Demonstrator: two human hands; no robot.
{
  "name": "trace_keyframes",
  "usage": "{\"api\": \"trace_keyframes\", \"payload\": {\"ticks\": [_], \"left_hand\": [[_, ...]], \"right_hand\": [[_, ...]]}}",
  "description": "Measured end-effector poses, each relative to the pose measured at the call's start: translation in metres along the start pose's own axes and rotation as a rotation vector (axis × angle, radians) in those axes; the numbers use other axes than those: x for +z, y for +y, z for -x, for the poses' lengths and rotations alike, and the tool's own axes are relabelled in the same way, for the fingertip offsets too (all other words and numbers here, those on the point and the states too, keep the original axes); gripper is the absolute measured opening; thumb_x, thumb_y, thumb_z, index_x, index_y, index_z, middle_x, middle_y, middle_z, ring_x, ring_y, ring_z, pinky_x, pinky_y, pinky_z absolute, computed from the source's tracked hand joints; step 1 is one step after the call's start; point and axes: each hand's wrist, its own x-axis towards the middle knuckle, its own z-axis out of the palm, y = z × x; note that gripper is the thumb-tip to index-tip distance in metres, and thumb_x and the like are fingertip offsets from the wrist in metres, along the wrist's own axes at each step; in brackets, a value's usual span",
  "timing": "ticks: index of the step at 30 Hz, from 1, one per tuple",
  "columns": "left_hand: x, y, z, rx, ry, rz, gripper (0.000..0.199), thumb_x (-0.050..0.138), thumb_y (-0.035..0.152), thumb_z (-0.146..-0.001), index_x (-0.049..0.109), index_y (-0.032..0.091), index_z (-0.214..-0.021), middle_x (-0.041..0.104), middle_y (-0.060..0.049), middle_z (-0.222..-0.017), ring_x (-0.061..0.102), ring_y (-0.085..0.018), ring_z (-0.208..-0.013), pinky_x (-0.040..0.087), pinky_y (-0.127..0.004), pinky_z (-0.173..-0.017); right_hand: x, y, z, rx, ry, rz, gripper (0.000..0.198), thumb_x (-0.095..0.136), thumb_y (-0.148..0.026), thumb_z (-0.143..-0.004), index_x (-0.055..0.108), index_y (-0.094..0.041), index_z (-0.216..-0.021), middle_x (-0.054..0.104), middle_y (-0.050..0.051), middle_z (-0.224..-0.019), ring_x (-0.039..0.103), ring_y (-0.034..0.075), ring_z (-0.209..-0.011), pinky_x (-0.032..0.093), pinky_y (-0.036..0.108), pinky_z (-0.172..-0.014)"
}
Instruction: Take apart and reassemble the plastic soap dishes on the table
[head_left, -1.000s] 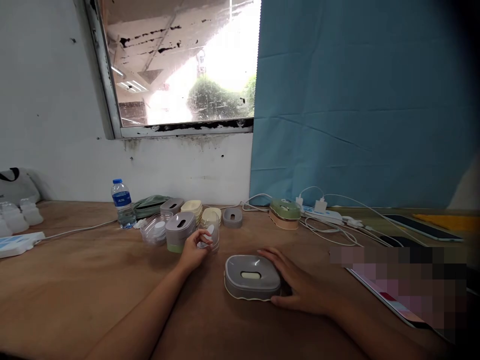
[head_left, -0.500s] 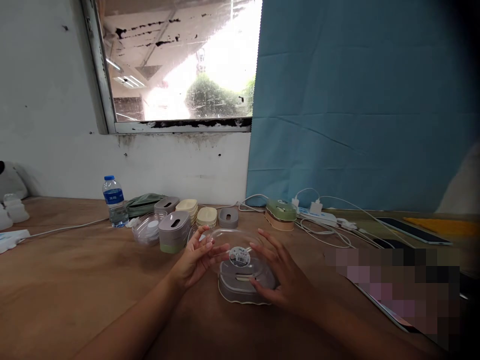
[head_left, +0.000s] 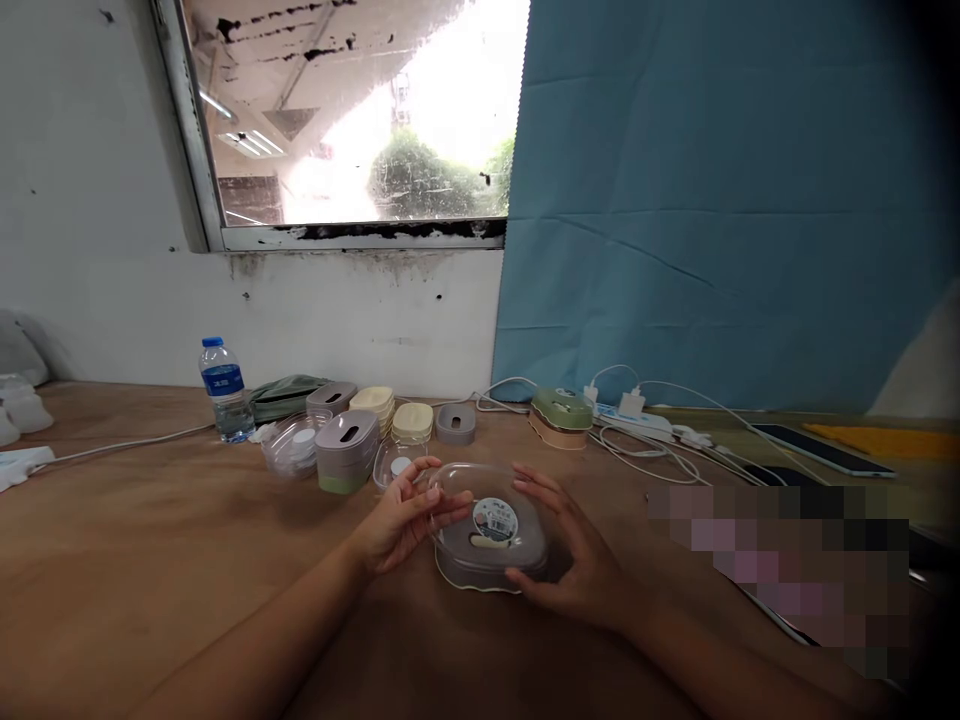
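a clear, see-through cover [head_left: 459, 480], rounded and shallow, with a round printed label [head_left: 495, 521] at its middle, is over a low gray box [head_left: 466, 573] on the brown table [head_left: 187, 560], in front of the person. whether it rests on the box is hard to tell. the box, seen through it, has one slot showing something cream and a pale, wavy bottom edge.

the left hand [head_left: 397, 522] pinches the cover's left rim between thumb and fingers; the right hand [head_left: 576, 560] is spread, thumb well apart from fingers, around the right side. whether its fingertips touch the rim, i cannot tell.

beyond stand one gray-topped container with a green base [head_left: 347, 450], two more gray pieces [head_left: 455, 424], two cream stacks [head_left: 412, 420], and at least two other clear covers [head_left: 281, 458], each showing a white disc. farther out: one water bottle [head_left: 223, 390], one green-topped box with a tan base [head_left: 561, 418], two power strips [head_left: 634, 422].
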Motion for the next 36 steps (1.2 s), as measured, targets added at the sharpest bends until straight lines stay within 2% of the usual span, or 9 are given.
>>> {"api": "trace_keyframes", "payload": {"ticks": [4,7,10,15,19,26,30,33,36], "left_hand": [[-0.008,-0.006,-0.006,0.032,0.091,-0.145,0.034,0.064,0.027,-0.070,0.051,0.019,-0.101,0.058,-0.005,-0.101,0.051,-0.020,-0.107,0.029,-0.038,-0.101],[-0.017,-0.007,-0.007,0.001,0.068,-0.279,0.044,0.064,0.033,-0.069,0.050,0.019,-0.109,0.051,-0.008,-0.117,0.037,-0.023,-0.120,0.024,-0.039,-0.103],[-0.022,-0.005,-0.005,-0.019,-0.031,-0.485,0.053,0.066,0.028,-0.067,0.044,0.023,-0.114,0.039,-0.007,-0.129,0.027,-0.022,-0.126,0.021,-0.038,-0.105],[-0.019,0.001,0.001,-0.021,-0.329,-0.962,0.073,0.074,0.028,-0.055,0.039,0.024,-0.119,0.035,-0.007,-0.125,0.032,-0.025,-0.120,0.026,-0.040,-0.102],[-0.015,0.003,0.003,0.086,-0.395,-1.243,0.076,0.074,0.032,-0.053,0.040,0.023,-0.120,0.027,-0.009,-0.129,0.028,-0.026,-0.122,0.026,-0.039,-0.102],[-0.016,0.004,0.003,0.105,-0.395,-1.359,0.075,0.072,0.034,-0.055,0.039,0.023,-0.121,0.030,-0.010,-0.130,0.032,-0.026,-0.121,0.029,-0.039,-0.100],[-0.015,0.003,0.004,0.107,-0.396,-1.460,0.076,0.069,0.034,-0.060,0.034,0.024,-0.126,0.021,-0.010,-0.139,0.025,-0.028,-0.126,0.026,-0.042,-0.102],[-0.011,0.002,0.005,0.182,-0.324,-1.567,0.071,0.063,0.029,-0.068,0.028,0.025,-0.130,0.013,-0.010,-0.142,0.018,-0.027,-0.129,0.023,-0.043,-0.103],[-0.009,0.003,0.005,0.282,-0.228,-1.608,0.058,0.055,0.020,-0.072,0.033,0.025,-0.126,0.020,-0.008,-0.139,0.023,-0.023,-0.127,0.025,-0.041,-0.103]], "right_hand": [[0.002,0.018,0.001,0.106,-0.048,-0.082,0.069,0.065,-0.035,-0.061,0.034,-0.022,-0.121,0.042,0.011,-0.125,0.039,0.029,-0.117,0.034,0.041,-0.096],[0.006,0.032,0.003,0.206,-0.149,-0.239,0.063,0.063,-0.038,-0.064,0.037,-0.020,-0.118,0.047,0.011,-0.119,0.045,0.027,-0.111,0.037,0.039,-0.093],[0.008,0.040,0.004,0.253,-0.294,-0.347,0.062,0.062,-0.039,-0.067,0.037,-0.019,-0.119,0.047,0.011,-0.120,0.046,0.025,-0.110,0.039,0.037,-0.091],[0.005,0.042,0.006,0.271,-0.397,-0.300,0.068,0.063,-0.041,-0.067,0.031,-0.018,-0.122,0.039,0.012,-0.125,0.039,0.026,-0.114,0.035,0.037,-0.094],[-0.002,0.040,0.004,0.325,-0.486,-0.301,0.072,0.066,-0.043,-0.064,0.030,-0.017,-0.120,0.037,0.012,-0.126,0.038,0.026,-0.114,0.035,0.036,-0.094],[-0.011,0.034,0.000,0.332,-0.585,-0.228,0.080,0.066,-0.044,-0.061,0.025,-0.015,-0.124,0.033,0.014,-0.130,0.033,0.026,-0.119,0.030,0.037,-0.098],[-0.018,0.035,-0.001,0.263,-0.586,-0.110,0.083,0.066,-0.044,-0.058,0.027,-0.013,-0.125,0.035,0.015,-0.129,0.034,0.027,-0.119,0.030,0.036,-0.098],[-0.026,0.038,-0.005,0.244,-0.563,0.022,0.078,0.067,-0.047,-0.055,0.037,-0.013,-0.118,0.044,0.014,-0.123,0.041,0.028,-0.113,0.034,0.036,-0.094],[-0.029,0.047,-0.008,0.347,-0.470,0.213,0.064,0.065,-0.051,-0.056,0.046,-0.016,-0.107,0.053,0.012,-0.110,0.049,0.029,-0.102,0.040,0.037,-0.086]]}}
